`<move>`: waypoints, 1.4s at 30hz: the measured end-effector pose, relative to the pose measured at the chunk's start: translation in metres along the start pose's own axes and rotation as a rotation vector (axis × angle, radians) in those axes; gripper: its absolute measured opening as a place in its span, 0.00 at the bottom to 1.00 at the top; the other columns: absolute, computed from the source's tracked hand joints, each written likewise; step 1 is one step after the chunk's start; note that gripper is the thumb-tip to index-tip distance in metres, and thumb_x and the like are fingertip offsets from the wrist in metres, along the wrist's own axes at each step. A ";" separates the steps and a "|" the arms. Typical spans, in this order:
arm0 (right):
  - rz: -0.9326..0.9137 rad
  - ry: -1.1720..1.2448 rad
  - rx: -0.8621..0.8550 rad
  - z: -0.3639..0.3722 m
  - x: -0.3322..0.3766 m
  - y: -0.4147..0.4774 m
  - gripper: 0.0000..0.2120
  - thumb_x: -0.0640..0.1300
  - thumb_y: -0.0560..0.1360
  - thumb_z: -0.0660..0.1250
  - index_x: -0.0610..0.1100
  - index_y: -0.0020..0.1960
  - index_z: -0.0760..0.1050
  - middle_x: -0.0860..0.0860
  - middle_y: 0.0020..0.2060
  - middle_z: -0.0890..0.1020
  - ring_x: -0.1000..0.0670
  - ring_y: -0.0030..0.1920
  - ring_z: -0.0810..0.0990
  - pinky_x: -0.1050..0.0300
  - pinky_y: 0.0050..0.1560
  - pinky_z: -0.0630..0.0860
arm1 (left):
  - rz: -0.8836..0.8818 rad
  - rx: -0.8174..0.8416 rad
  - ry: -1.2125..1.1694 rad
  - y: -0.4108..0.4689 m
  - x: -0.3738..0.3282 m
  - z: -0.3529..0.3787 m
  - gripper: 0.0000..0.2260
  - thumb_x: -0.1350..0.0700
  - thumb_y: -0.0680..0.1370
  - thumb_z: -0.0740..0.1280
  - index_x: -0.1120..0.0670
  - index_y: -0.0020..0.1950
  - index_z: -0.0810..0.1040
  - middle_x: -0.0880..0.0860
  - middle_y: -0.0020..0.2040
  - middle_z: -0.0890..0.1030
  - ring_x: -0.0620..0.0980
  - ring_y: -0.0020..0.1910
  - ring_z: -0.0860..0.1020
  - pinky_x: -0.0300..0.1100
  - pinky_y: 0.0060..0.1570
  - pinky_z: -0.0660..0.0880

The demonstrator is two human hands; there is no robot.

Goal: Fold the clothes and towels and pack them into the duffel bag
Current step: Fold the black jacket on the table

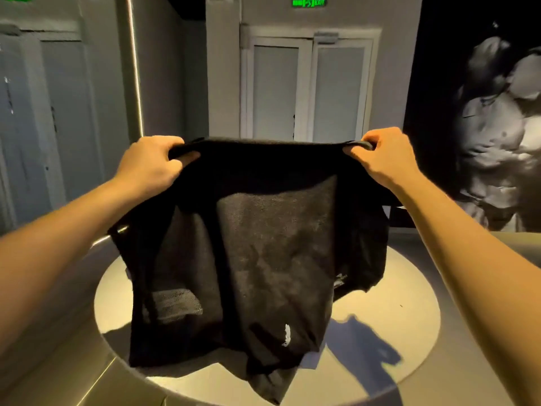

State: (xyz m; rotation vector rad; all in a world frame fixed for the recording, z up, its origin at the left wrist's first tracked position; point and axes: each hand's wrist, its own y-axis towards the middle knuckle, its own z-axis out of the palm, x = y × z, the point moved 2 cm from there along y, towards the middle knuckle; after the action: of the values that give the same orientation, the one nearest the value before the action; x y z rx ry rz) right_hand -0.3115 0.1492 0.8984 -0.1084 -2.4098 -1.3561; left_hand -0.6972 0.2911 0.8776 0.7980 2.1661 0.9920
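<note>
Left hand (152,161), right hand (383,156): fingers pinch top corners of limp black knit garment (263,244) over round table (415,288).

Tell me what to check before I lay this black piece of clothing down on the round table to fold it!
1. Left hand grips one top corner of the black cloth garment: ok.
2. Right hand grips the other top corner: ok.
3. Top edge stretched straight between the hands: ok.
4. Lower part hanging smooth: not ok, it is bunched and creased.
5. Free space on the round pale tabletop: cannot tell; a dark bluish shape lies there, cloth or shadow.
6. Place of the duffel bag: cannot tell, it is not in view.
</note>
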 end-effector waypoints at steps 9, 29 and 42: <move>0.331 0.207 0.179 -0.016 0.004 -0.013 0.15 0.49 0.80 0.68 0.39 0.41 0.75 0.43 0.36 0.76 0.44 0.40 0.75 0.56 0.40 0.71 | -0.126 -0.064 0.095 -0.009 0.002 -0.004 0.03 0.55 0.79 0.66 0.51 0.49 0.73 0.53 0.36 0.79 0.58 0.39 0.77 0.50 0.39 0.69; 0.849 1.355 0.210 0.037 0.057 -0.022 0.09 0.34 0.82 0.58 0.35 0.58 0.75 0.40 0.45 0.79 0.44 0.43 0.81 0.48 0.39 0.85 | -0.203 0.561 -0.749 -0.094 -0.107 0.111 0.23 0.37 0.75 0.72 0.54 0.58 0.81 0.49 0.49 0.84 0.45 0.47 0.82 0.44 0.50 0.79; 0.891 1.091 -0.075 0.028 0.013 -0.005 0.15 0.30 0.78 0.62 0.33 0.64 0.76 0.37 0.54 0.83 0.40 0.44 0.85 0.51 0.32 0.82 | -0.546 0.540 -0.889 -0.055 -0.063 0.089 0.10 0.53 0.81 0.68 0.57 0.58 0.84 0.56 0.51 0.86 0.52 0.46 0.84 0.42 0.42 0.80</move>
State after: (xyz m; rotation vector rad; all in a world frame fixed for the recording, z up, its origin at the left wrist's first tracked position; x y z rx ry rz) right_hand -0.3330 0.1685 0.8861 -0.3139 -1.1418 -0.7364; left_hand -0.6072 0.2537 0.8041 0.6358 1.6685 -0.2359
